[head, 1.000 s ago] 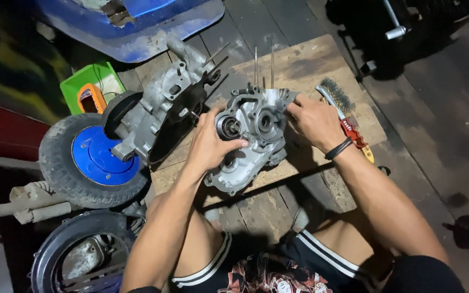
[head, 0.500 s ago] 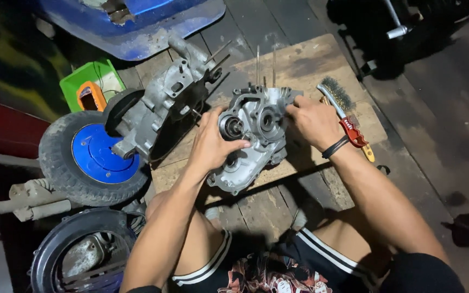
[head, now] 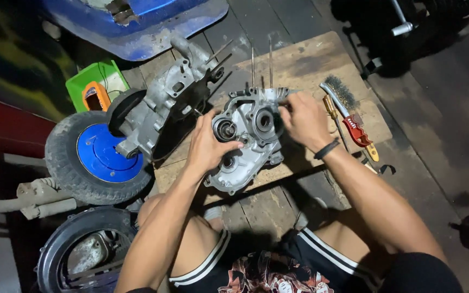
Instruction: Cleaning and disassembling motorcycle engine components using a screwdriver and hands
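Sitting cross-legged on the floor here, with an engine case half point(head: 248, 141) lying flat on a wooden board point(head: 310, 59) right in front of the knees. Both hands are on it. The left hand point(head: 207, 146) is draped over the lower-left part, fingers point(head: 229, 145) curled loosely down around the edge next to a round bearing hole, so it's gripping the casting and pinning it in place. The right hand point(head: 302, 119) is at the upper-right rim, fingers pinched together on something small at the edge; can't tell what it is or whether there's really anything between them, too small to make out.

The case's long axis runs diagonally, from near the left knee up and away toward the far right, with two thin studs point(head: 261, 62) sticking out at the far end. So the right hand sits at the far end and the left one at the near end, both touching.

Off to the left there's the other case half point(head: 158, 108), leaning against a small tyre with a blue rim point(head: 96, 157). A wire brush point(head: 340, 92) and a red-handled tool point(head: 356, 130) lie just right of the right wrist.
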